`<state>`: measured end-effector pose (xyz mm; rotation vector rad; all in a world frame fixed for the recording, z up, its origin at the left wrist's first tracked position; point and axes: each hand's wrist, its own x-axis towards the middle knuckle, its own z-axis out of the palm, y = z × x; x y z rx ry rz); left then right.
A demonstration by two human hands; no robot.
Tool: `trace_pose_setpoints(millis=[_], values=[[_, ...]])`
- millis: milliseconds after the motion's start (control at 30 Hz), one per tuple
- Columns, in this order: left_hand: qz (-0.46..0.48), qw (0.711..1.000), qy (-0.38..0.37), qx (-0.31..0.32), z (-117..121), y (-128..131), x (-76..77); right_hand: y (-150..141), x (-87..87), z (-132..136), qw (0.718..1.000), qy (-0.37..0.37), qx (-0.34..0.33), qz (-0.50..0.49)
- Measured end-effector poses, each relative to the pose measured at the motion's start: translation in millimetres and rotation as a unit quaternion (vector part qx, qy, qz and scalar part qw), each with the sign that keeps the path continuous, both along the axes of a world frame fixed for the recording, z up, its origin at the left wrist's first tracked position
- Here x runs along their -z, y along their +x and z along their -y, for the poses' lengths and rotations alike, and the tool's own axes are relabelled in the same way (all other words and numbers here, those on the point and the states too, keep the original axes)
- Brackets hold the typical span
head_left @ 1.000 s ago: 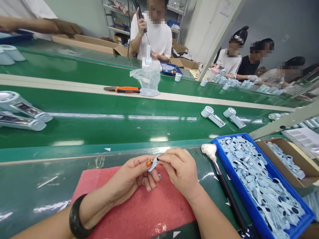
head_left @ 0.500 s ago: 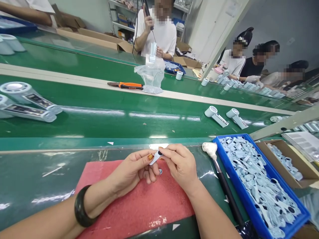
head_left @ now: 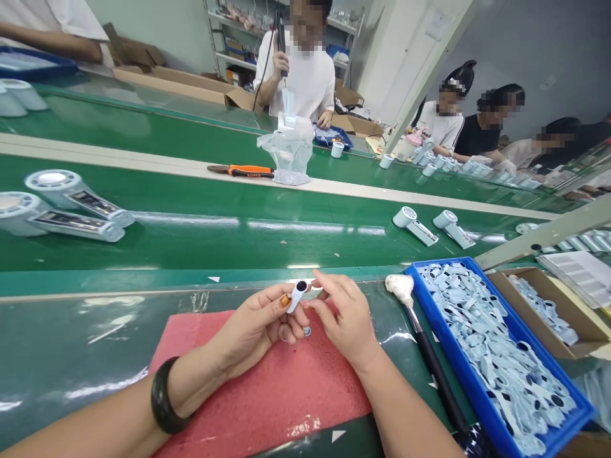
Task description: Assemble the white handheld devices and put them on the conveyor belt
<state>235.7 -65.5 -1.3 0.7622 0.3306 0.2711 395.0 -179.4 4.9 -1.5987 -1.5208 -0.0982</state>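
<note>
Pinched between the thumb and fingers of my left hand is a small light-blue plastic part. It stands tilted, its round black end facing up. Just to its right is my right hand, thumb and index finger apart, the fingertips no longer on the black end. A pale patch shows between those fingers; I cannot tell whether it is a thing or glare. A small light-blue ring-shaped piece shows by my left fingertips. Both hands are above a red mat.
Right of the mat lies a black-handled hammer with a white-wrapped head. Beyond it are a blue tray of similar parts and a cardboard box. Handheld fan bodies lie on the green conveyor belt; pliers lie farther back. Co-workers sit opposite.
My right fingers have come off the part's black end and spread apart, while my left hand keeps hold. Fan bodies at the left moved rightward. The co-worker opposite lowered a hand to a tray.
</note>
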Motion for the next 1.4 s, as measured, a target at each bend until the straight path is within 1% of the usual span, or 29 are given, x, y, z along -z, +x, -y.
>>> trace_pose_setpoints(millis=[67, 167, 233, 300, 333, 367, 400, 433, 467, 500, 533, 567, 600, 633, 667, 700, 767, 833, 900, 933, 1000, 1067, 1100, 1167, 1200, 1233, 1267, 1333, 1400], values=[[0.010, 0.999, 0.021, -0.031, 0, 1, 1.3, -5, 1.0, -1, 0.994, -0.032, -0.019, -0.102], [0.022, 0.995, 0.073, -0.068, 9, 3, 2.8, -14, 1.7, -3, 0.968, -0.045, -0.065, -0.238], [0.024, 0.993, 0.100, -0.058, 17, 2, 3.1, -17, 1.8, -3, 0.952, -0.046, -0.081, -0.292], [0.015, 0.990, 0.138, -0.025, 16, -2, 1.7, -14, 1.0, -1, 0.938, -0.041, -0.068, -0.337], [0.004, 0.984, 0.180, -0.016, 10, -7, -0.7, -11, -0.3, 1, 0.931, -0.034, -0.050, -0.360], [-0.015, 0.968, 0.248, -0.019, -2, -15, -5.0, -6, -2.3, 3, 0.925, -0.032, -0.028, -0.378], [-0.052, 0.933, 0.353, -0.039, -19, -27, -11.3, -2, -5.1, 7, 0.923, -0.037, -0.004, -0.384], [-0.105, 0.871, 0.474, -0.074, -40, -42, -19.3, 2, -8.2, 11, 0.927, -0.051, 0.020, -0.372], [-0.159, 0.787, 0.585, -0.114, -66, -61, -28.6, 5, -11.1, 17, 0.937, -0.074, 0.039, -0.340], [-0.246, 0.647, 0.702, -0.167, -94, -82, -38.3, 7, -13.0, 24, 0.950, -0.100, 0.054, -0.292], [-0.291, 0.584, 0.730, -0.206, -123, -105, -47.4, 8, -12.9, 32, 0.962, -0.126, 0.067, -0.234], [-0.322, 0.546, 0.737, -0.237, -151, -127, -55.1, 9, -10.5, 40, 0.971, -0.150, 0.075, -0.173], [-0.352, 0.513, 0.739, -0.257, -178, -147, -60.7, 9, -5.4, 49, 0.975, -0.170, 0.084, -0.116], [-0.377, 0.488, 0.742, -0.263, -202, -165, -64.0, 9, 2.1, 57, 0.976, -0.189, 0.090, -0.066], [-0.398, 0.473, 0.742, -0.261, -221, -181, -65.1, 9, 11.0, 64, 0.974, -0.204, 0.099, -0.024], [-0.414, 0.464, 0.741, -0.253, -235, -193, -64.4, 9, 20.5, 71, 0.970, -0.216, 0.109, 0.010], [-0.427, 0.457, 0.747, -0.224, -251, -209, -59.9, 8, 36.1, 82, 0.963, -0.225, 0.138, 0.059], [-0.415, 0.454, 0.766, -0.189, -255, -215, -55.5, 4, 42.4, 89, 0.958, -0.214, 0.174, 0.082], [-0.390, 0.451, 0.786, -0.166, -251, -214, -53.7, 0, 39.3, 93, 0.958, -0.199, 0.191, 0.078], [-0.375, 0.444, 0.798, -0.160, -246, -210, -53.8, -2, 35.8, 94, 0.961, -0.195, 0.186, 0.066], [-0.343, 0.426, 0.824, -0.150, -226, -199, -55.2, -5, 27.6, 94, 0.966, -0.191, 0.168, 0.038], [-0.306, 0.420, 0.845, -0.128, -185, -184, -57.5, -7, 19.6, 93, 0.971, -0.182, 0.152, 0.001], [-0.289, 0.435, 0.845, -0.111, -157, -176, -58.0, -9, 15.4, 92, 0.974, -0.174, 0.144, -0.023], [-0.234, 0.489, 0.837, -0.073, -93, -156, -55.5, -18, 6.1, 90, 0.980, -0.148, 0.114, -0.072], [-0.194, 0.509, 0.837, -0.040, -63, -144, -52.0, -24, 0.9, 88, 0.982, -0.133, 0.094, -0.092], [-0.183, 0.520, 0.834, -0.016, -36, -132, -47.3, -30, -4.5, 86, 0.984, -0.121, 0.072, -0.105], [-0.178, 0.521, 0.835, 0.009, -14, -121, -41.9, -38, -9.7, 84, 0.986, -0.113, 0.049, -0.113], [-0.197, 0.509, 0.837, 0.038, 12, -103, -31.8, -51, -17.8, 80, 0.987, -0.113, 0.014, -0.112], [-0.204, 0.505, 0.837, 0.042, 19, -95, -26.2, -64, -20.6, 74, 0.988, -0.129, -0.002, -0.089]])
